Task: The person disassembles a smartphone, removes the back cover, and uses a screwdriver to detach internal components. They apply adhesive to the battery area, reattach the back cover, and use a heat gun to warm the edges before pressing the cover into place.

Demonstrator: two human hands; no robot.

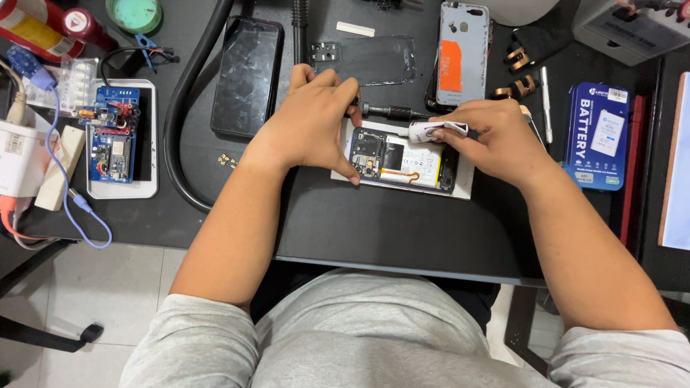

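- Nearest the lens was the grey shirt (359, 338) over my chest and shoulders, filling the bottom of the view.
- Beyond it the black counter (388, 230) carried everything else, its near edge running just above my lap.
- On the counter, straight ahead, an opened phone (402, 162) lay face down on a white sheet (463, 188), back off, battery and circuit board showing.
- At the far side lay a dark phone (246, 75), screen up, a clear phone case (374, 61) beside it, and a grey back cover (462, 54) with an orange patch.
- Off to the right stood a blue battery box (598, 135); to the left, a white tray (121, 140) held blue circuit boards.
- My left hand (313, 122) was curled over the top-left corner of the opened phone, its grip half closed, thumb pressed to the phone's lower edge; whether the fingers pinched anything I could not tell.
- My right hand (496, 140) rested at the phone's right end, its grip closed round a small white tube (435, 130), nozzle pointing left over the phone's upper edge.
- Just behind that tube lay a black screwdriver (392, 111).
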